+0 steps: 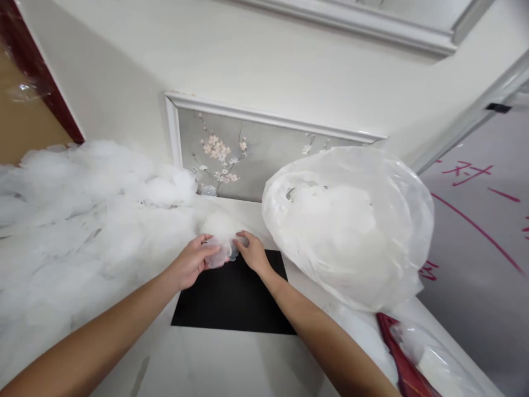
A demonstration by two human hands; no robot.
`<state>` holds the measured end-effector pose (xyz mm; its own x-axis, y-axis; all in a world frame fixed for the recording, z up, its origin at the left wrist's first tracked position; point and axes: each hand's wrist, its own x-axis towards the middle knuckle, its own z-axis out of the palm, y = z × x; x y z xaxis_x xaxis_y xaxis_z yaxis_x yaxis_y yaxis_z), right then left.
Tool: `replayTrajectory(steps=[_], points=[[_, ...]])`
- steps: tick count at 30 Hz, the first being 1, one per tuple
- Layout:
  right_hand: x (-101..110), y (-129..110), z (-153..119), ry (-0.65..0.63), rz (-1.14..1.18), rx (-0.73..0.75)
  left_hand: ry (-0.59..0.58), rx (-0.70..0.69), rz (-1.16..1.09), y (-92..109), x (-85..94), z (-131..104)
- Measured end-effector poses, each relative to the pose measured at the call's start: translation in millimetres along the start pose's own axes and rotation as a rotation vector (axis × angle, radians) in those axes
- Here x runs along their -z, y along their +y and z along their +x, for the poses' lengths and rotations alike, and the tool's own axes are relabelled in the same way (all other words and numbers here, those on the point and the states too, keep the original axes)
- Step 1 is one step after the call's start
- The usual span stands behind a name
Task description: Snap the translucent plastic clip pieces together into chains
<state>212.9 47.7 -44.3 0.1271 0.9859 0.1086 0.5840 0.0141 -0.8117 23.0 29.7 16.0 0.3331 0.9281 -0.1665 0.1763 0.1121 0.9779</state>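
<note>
Head view, looking down at a white marbled table (pixel 198 361). Two bare hands meet above the far edge of a flat black rectangular mat (pixel 237 306). The left hand (pixel 190 264) grips some thin, translucent white pieces (pixel 217 256) between thumb and fingers; the right hand (pixel 253 253) pinches at their right edge, its fingertips close together. As I judge it from here, the pieces are being handled apart or sorted by feel; such flimsy stuff calls for a light pinch and small finger movements.

Counts: one mat; one large, open, clear plastic bag (pixel 399 231) with white contents, to the right; one loose heap of similar white pieces (pixel 103 220), to the left, too merged to count. I cannot tell how many pieces are held. At lower right lie one dark red object (pixel 399 353) and one smaller clear plastic packet (pixel 438 358).
</note>
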Motion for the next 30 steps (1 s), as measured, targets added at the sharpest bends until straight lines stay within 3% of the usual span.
replayTrajectory(steps=[5,10,13,15,18,20,24,30], points=[[-7,5,9,0.092,0.023,-0.065,-0.059,0.230,-0.302,-29,-14.8,-31],[-2,-1,14,0.182,0.060,-0.025,0.112,0.121,-0.333,-42,-1.1,-23],[6,-13,2,0.195,0.100,0.044,0.226,0.079,-0.327,-40,7.1,-20],[12,-21,-14,0.133,0.198,0.045,0.241,0.089,-0.331,-39,7.7,-24],[19,-24,-43,-0.225,0.518,-0.077,0.125,0.162,-0.353,-37,4.2,-34],[22,-19,-58,-0.386,0.647,-0.177,0.025,0.214,-0.349,-37,2.7,-38],[25,-6,-69,-0.468,0.740,-0.277,-0.072,0.255,-0.320,-37,5.6,-38],[30,2,-75,-0.487,0.684,-0.171,-0.107,0.301,-0.377,-33,9.0,-40]])
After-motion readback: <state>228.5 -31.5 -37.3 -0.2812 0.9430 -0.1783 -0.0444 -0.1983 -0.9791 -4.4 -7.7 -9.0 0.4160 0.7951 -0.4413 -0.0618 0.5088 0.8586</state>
